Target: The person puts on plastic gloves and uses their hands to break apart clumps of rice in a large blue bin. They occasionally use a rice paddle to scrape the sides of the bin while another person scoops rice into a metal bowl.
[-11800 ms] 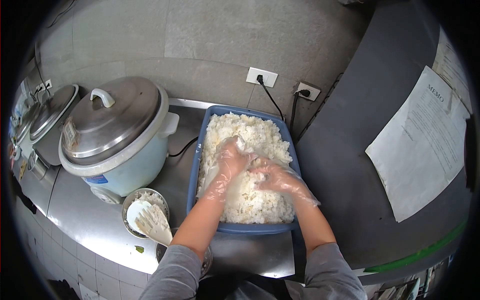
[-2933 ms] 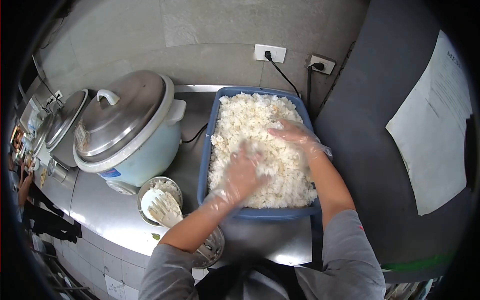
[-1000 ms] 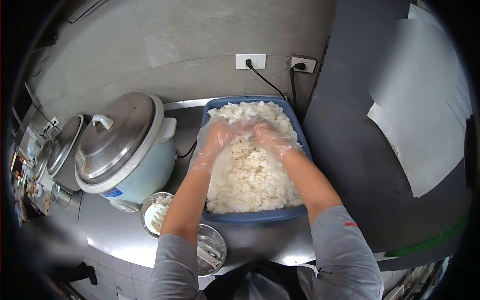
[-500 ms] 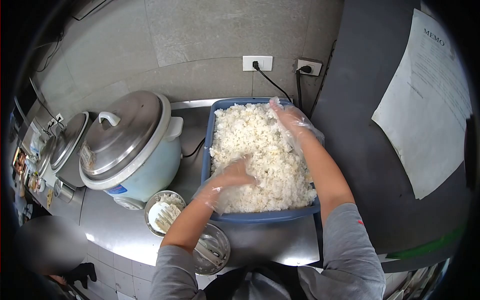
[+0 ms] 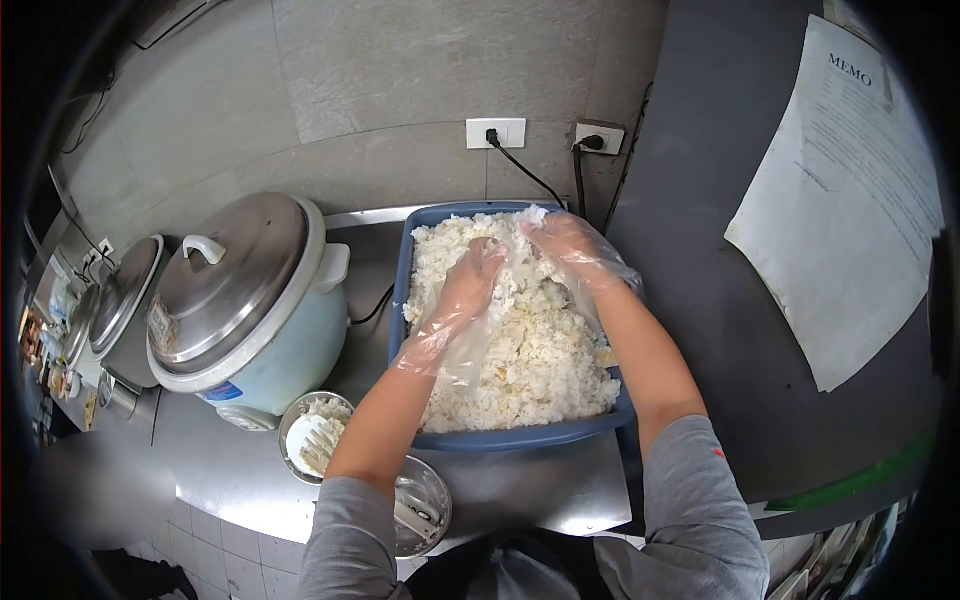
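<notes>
Rice (image 5: 530,370) lies under the left hand (image 5: 472,282) and right hand (image 5: 562,243), both in clear gloves, fingers bent; whether either grip is closed cannot be told. The rice fills a blue tub (image 5: 525,438) on the shiny metal desk (image 5: 550,490), beside a lidded cooker (image 5: 275,355). Behind rises a grey wall (image 5: 400,70) with outlets (image 5: 512,132); tiled floor (image 5: 215,550) shows below.

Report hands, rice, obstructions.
Both hands, left and right, gloved, in rice. Rice heaped in blue tub. Cooker and bowls beside tub; nothing visibly blocking hands.
</notes>
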The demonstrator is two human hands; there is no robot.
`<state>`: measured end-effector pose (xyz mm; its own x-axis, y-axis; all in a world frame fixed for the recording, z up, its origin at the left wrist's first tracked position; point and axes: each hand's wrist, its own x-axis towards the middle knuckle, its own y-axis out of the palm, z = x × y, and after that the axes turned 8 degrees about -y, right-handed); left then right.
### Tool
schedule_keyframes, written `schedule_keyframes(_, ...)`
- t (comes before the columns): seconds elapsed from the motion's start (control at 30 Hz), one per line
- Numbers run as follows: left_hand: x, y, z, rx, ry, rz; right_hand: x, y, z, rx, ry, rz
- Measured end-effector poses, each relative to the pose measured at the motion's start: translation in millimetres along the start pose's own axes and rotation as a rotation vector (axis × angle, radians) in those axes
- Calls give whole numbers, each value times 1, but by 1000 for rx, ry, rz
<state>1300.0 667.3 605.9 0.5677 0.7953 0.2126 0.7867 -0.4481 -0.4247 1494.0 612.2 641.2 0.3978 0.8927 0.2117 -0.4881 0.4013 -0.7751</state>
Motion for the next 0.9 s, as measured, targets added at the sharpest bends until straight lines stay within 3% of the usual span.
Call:
schedule_keyframes(0.07, 4, 1, -2, -24, -24, -11, -5, 5, -3, 163, -19, -64)
schedule_keyframes(0.17, 3, -5, -13, -84, -233, 30, -20, -23, 40, -48, 125, 191)
schedule_keyframes(0.27, 6, -5, 4, -236, -110, 85, -33, -20, 31, 192, 124, 174)
schedule_keyframes(0.37, 1, -26, 7, -14, 19, 298, -79, -38, 42, 288, 180, 304)
schedule_keyframes(0.47, -2, -39, 14, 255, -54, 427, -107, -30, -14, -89, -62, 378)
schedule_keyframes(0.57, 0, -38, 40, 107, -168, 477, -176, -31, -14, 17, 76, 407)
schedule_keyframes(0.67, 6, -30, 48, 204, -193, 453, -205, -9, -14, -300, 81, 400)
schedule_keyframes(0.77, 4, -17, 62, -32, -249, 327, -212, 3, -32, 17, 134, 349)
schedule_keyframes(0.83, -8, -14, 52, -41, -371, 327, -209, 10, -42, 289, 140, 294)
schedule_keyframes(0.9, -11, 0, 84, -310, -411, 419, -212, 20, -42, 637, 182, 237)
